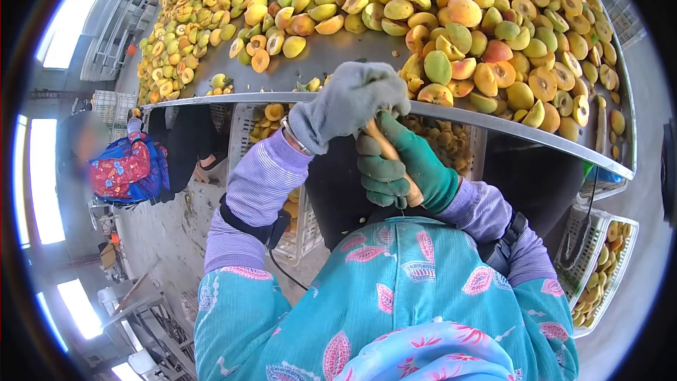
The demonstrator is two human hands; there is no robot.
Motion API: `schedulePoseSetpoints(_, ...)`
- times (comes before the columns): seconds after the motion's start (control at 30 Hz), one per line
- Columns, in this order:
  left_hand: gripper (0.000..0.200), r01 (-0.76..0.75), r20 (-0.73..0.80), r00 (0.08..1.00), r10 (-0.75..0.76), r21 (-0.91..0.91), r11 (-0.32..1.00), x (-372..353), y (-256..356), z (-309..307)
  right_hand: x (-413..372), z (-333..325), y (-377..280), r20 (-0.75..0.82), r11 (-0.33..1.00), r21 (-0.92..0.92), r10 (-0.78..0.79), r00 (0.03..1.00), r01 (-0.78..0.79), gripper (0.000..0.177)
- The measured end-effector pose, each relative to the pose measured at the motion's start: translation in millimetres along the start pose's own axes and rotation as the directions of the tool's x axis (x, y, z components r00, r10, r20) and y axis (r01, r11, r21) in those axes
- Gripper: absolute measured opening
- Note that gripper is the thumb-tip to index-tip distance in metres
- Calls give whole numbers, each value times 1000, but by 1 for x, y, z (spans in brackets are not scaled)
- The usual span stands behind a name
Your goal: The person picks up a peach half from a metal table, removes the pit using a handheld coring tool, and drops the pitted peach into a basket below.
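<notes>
My right hand (405,166), in a green glove, is closed round the wooden handle (393,162) of a tool whose working end is hidden. The handle slants up towards my left hand (356,102), which wears a grey glove. Those grey fingers are curled at the handle's upper end, and whatever they hold is covered. Both hands meet just in front of the table's near edge. Beyond them lie apricots (458,10), many cut in halves, heaped on the metal table (324,53).
Below the table edge stand crates of fruit, one white crate (300,222) by my legs. Another crate of halves (599,275) sits at the right on the floor. A person (130,162) in a patterned red-and-blue top is at the table's left end.
</notes>
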State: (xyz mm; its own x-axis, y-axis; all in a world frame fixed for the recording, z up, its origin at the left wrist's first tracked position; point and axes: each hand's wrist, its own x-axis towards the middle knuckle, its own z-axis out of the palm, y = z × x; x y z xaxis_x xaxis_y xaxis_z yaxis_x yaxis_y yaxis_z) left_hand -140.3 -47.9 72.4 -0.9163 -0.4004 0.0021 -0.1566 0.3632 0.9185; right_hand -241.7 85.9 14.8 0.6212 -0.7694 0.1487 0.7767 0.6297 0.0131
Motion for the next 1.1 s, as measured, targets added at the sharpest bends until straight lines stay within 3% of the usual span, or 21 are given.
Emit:
schedulePoseSetpoints(0.03,27,-260,-109,960,257,-16,965,0,2,4,4,-1,-4,52,999,32,-6,999,4,47)
schedulePoseSetpoints(0.07,27,-130,-301,954,16,-361,923,-2,0,12,10,-1,-9,105,998,69,-19,994,11,48)
schedulePoseSetpoints(0.13,30,-72,-332,758,-561,-898,434,-12,-14,29,10,1,-13,99,998,53,-19,995,13,48)
schedulePoseSetpoints(0.17,33,-230,-524,616,-588,-834,501,-20,-25,33,5,5,-14,34,1000,-2,5,999,-5,48)
schedulePoseSetpoints(0.2,33,-220,-513,654,-556,-832,509,-51,-42,17,-3,10,-11,-42,998,-43,36,998,-37,48)
schedulePoseSetpoints(0.23,34,-216,-508,693,-511,-823,526,-82,-52,-7,-16,21,-12,-231,960,-274,-2,973,-63,48)
schedulePoseSetpoints(0.27,33,100,-684,463,-564,-592,800,-96,-38,-12,-28,7,-14,-367,971,-225,-5,930,-84,46)
schedulePoseSetpoints(0.3,30,649,-820,465,-335,58,758,-115,-53,-35,-39,-19,-17,-491,980,-177,-10,871,-88,43)
schedulePoseSetpoints(0.4,26,588,-814,577,-60,363,723,-79,-55,-27,-49,-35,-7,-641,968,-207,-27,767,-138,42)
schedulePoseSetpoints(0.47,30,346,-610,773,175,637,689,-17,-48,-1,-52,-25,-5,-682,907,-395,-182,708,-148,42)
schedulePoseSetpoints(0.5,37,372,-514,856,57,689,622,9,-39,18,-49,-9,-8,-674,829,-542,-332,660,-136,42)
schedulePoseSetpoints(0.53,40,466,-404,884,-236,722,511,33,-35,33,-48,1,-10,-640,730,-669,-472,606,-139,43)
schedulePoseSetpoints(0.6,44,455,-264,883,-389,685,569,56,-41,29,-46,-27,-19,-541,612,-790,-663,518,-42,41)
schedulePoseSetpoints(0.67,41,255,-268,958,-100,639,726,41,-74,11,-38,-23,-23,-363,357,-929,-832,421,-96,45)
schedulePoseSetpoints(0.7,39,146,-281,959,42,616,774,34,-84,2,-33,-38,-27,-128,78,-988,-897,422,-132,40)
schedulePoseSetpoints(0.77,35,208,-369,910,-190,8,978,16,-40,6,-23,-24,-32,35,-204,-933,-870,492,-296,37)
schedulePoseSetpoints(0.8,33,202,-364,876,-317,-320,926,7,-24,8,-18,-19,-32,105,-344,-867,-833,544,-361,35)
schedulePoseSetpoints(0.83,24,-1,-377,906,-191,-455,891,2,-34,11,-11,-23,-33,84,-301,-903,-824,560,-308,33)
schedulePoseSetpoints(0.87,22,-54,-447,894,-23,-157,986,0,-39,11,-7,-26,-33,91,-302,-907,-821,563,-294,33)
schedulePoseSetpoints(0.93,20,-128,-410,850,330,448,885,-1,-44,14,-6,-27,-32,100,-300,-912,-823,560,-279,34)
schedulePoseSetpoints(1.1,18,-10,-504,842,191,339,941,3,-32,30,-12,-7,-30,56,-251,-927,-828,558,-280,35)
